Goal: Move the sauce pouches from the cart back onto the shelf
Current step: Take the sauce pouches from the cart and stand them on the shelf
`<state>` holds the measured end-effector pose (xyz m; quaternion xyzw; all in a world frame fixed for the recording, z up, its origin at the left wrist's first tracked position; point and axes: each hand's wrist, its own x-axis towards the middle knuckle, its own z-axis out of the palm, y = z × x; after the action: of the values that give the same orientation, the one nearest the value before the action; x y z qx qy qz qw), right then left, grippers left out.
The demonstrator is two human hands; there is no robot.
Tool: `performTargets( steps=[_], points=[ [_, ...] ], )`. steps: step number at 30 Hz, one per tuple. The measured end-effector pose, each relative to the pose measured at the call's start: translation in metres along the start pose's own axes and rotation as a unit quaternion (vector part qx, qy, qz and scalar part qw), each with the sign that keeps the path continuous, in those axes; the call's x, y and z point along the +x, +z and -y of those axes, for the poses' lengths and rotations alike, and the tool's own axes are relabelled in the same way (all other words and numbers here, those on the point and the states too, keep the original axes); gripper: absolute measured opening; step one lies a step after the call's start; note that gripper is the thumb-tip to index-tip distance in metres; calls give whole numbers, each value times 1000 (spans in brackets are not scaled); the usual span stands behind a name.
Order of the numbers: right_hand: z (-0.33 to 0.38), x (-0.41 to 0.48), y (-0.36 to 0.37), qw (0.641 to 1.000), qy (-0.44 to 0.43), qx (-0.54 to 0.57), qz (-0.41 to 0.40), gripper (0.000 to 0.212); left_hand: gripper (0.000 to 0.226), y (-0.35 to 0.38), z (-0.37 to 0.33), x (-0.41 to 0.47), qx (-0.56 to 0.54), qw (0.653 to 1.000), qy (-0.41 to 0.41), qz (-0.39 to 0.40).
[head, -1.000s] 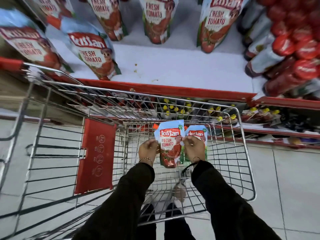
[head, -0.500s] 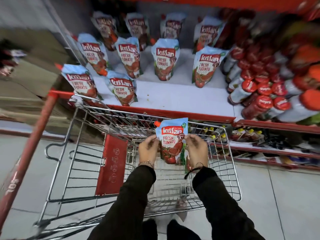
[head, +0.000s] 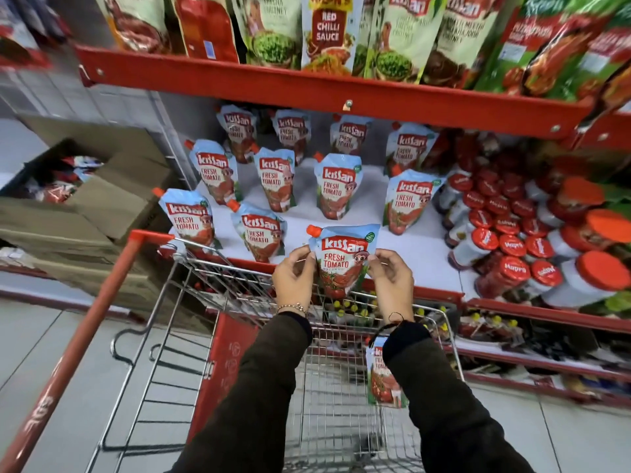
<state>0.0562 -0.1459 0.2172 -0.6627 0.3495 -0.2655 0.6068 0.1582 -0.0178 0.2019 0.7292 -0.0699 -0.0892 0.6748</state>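
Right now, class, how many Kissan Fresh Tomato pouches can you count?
12: ten on the shelf, four at the back, four in the middle, two in front; one in both hands; one in the cart. Others may be hidden.

"Kissan" in white on a red band, with "FRESH TOMATO" in red beneath, is read on the blue pouch (head: 342,261) held upright at the front edge of the white shelf (head: 423,250); a small green roundel at its upper right corner is marked "100%". The same brand and wording are printed on the pouches standing on that shelf, for instance the one at the front left corner (head: 190,218). On the upper shelf, "RED CHILLI SAUCE" is printed on a white pouch (head: 327,32). "Happy" is written on the red lids of the jars (head: 512,247) at the shelf's right end. The pouch in the cart (head: 382,377) is mostly hidden; only the letters "FR" are legible on it.
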Motion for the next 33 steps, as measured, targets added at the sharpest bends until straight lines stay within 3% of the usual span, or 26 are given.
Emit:
performTargets(
  steps=[8,11,16,23,33],
  points=[
    [1,50,15,999,-19,-27,26,19,17,20,-6,51,69,997,43,-18],
    [-9,58,19,997,-14,-52,53,8,17,22,2,58,86,996,24,-12],
    [-22,64,20,996,-11,-67,62,15,18,22,12,62,82,996,13,-11],
    [-29,58,23,993,-15,-84,79,5,19,22,19,59,67,996,14,-49],
    [-22,47,20,993,-21,-92,64,18,28,18,23,44,44,997,9,-64]
  ],
)
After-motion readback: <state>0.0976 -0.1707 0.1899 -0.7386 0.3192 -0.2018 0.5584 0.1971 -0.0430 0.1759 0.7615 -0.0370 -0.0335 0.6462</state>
